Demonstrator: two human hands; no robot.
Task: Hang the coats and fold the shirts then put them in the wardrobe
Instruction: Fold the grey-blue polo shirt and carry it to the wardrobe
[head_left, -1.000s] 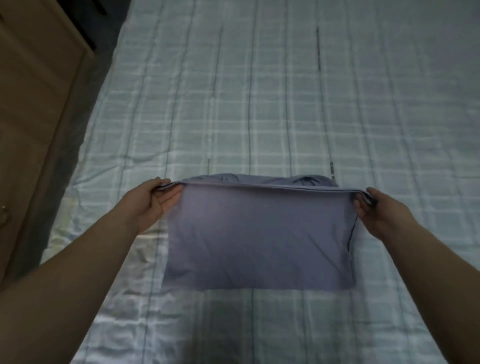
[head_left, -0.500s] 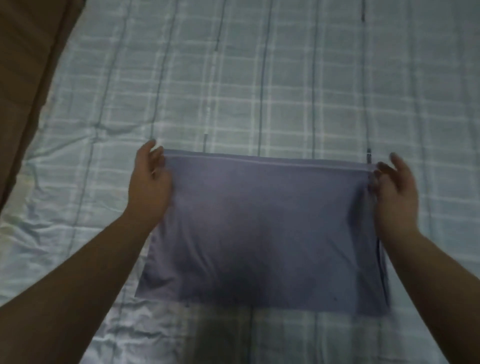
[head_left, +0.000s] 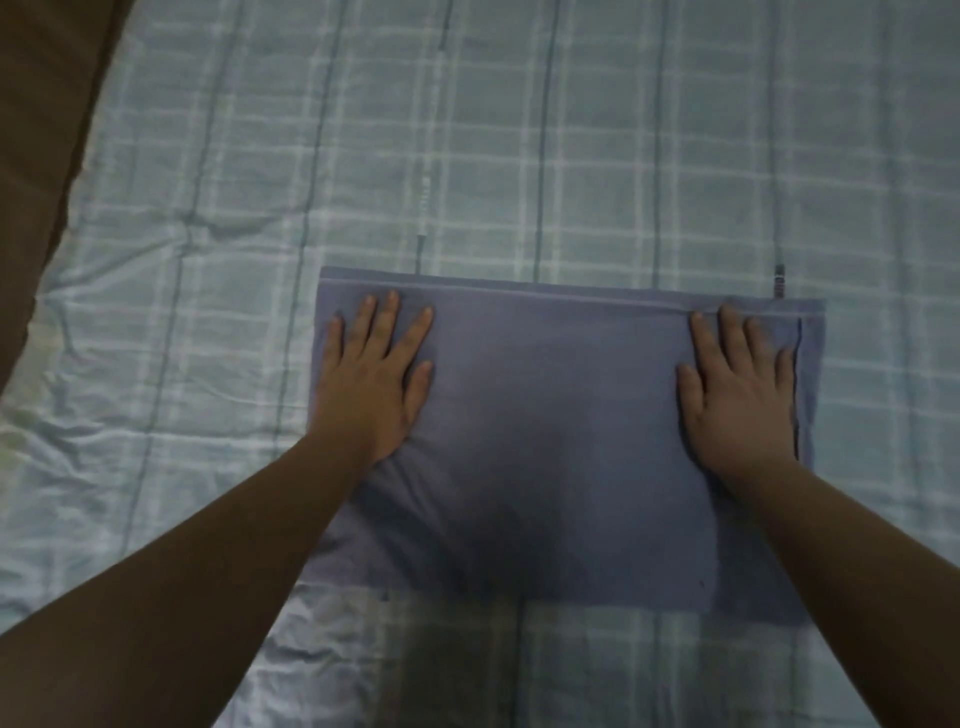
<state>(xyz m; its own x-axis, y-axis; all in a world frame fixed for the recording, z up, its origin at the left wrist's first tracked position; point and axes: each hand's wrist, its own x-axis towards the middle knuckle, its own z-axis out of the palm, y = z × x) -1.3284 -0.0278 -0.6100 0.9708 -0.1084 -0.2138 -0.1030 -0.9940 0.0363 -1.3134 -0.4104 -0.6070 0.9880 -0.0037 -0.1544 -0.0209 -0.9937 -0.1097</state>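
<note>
A blue-grey shirt (head_left: 556, 441) lies folded into a flat rectangle on the bed, its hemmed edge at the far side. My left hand (head_left: 371, 379) lies flat on the shirt's left part, fingers straight and spread, pressing down. My right hand (head_left: 740, 387) lies flat on the shirt's right part in the same way. Neither hand grips the cloth. No coat, hanger or wardrobe shelf is in view.
The bed is covered with a pale blue-green checked sheet (head_left: 519, 156), creased at the left. A brown wooden surface (head_left: 41, 130) runs along the bed's left edge at the upper left.
Both hands let go of the shirt's far edge, which they had folded over and laid down, and now lie flat on top of the folded shirt. The view tilted further down.
</note>
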